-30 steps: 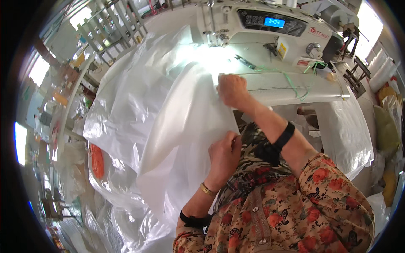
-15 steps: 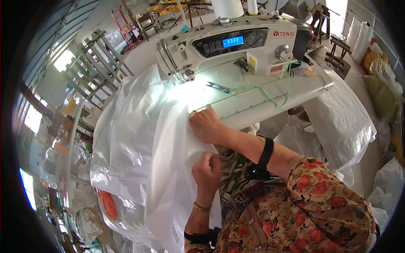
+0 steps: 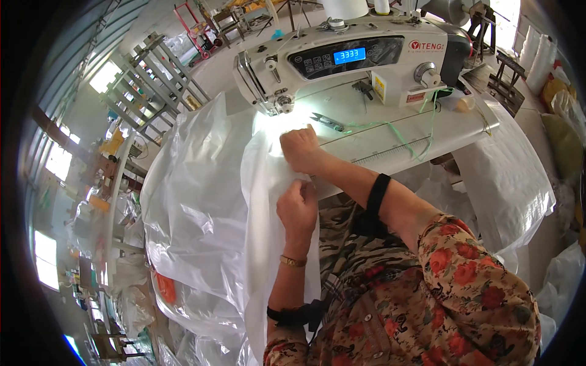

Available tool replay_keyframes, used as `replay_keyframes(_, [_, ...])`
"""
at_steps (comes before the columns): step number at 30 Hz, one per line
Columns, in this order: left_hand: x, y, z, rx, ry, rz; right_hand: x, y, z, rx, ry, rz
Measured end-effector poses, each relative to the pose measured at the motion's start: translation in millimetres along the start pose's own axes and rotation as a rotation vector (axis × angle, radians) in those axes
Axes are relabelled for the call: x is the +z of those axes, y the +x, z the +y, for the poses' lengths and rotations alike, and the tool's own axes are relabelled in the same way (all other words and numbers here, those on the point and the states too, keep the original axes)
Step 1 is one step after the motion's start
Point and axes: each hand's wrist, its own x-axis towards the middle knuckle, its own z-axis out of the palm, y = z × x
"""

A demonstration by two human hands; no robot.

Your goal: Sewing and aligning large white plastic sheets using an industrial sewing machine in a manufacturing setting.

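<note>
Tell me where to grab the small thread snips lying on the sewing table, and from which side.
Grip the thread snips at the dark handle end, which seems to point right, coming from above on the open table side. They lie flat just past the right hand, blades apparently toward the needle, so a pinch across the handle looks safest.

— What lies past the fingertips, on the table?

— A small pair of thread snips [image 3: 329, 122], just beyond them, and a loose green thread [image 3: 390, 129] trailing off to the right of the fingers across the white table top [image 3: 427, 131].

— And farther out?

— Grey metal racks [image 3: 143, 82] stand well off to the upper left of the fingers. A red hand trolley [image 3: 195, 24] shows behind those. Low to the left, far below the fingers, something orange [image 3: 166, 288] lies under clear sheeting; what it is cannot be told.
</note>
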Motion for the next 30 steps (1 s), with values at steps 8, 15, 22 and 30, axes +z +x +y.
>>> replay_keyframes(8, [8,-34,7,-0.17,-0.101,-0.056,-1,-61,-15,0.077,0.095,0.172])
replay_keyframes(15, [6,-55,4,-0.058,0.028,-0.085,6,-73,-21,-0.017,-0.071,0.242])
replay_keyframes(22, [-15,-28,-2,0.06,0.188,-0.16,4,-46,-17,-0.123,-0.072,0.106])
replay_keyframes(30, [-50,41,26,0.403,0.299,0.066,13,-6,8,-0.058,0.055,0.182])
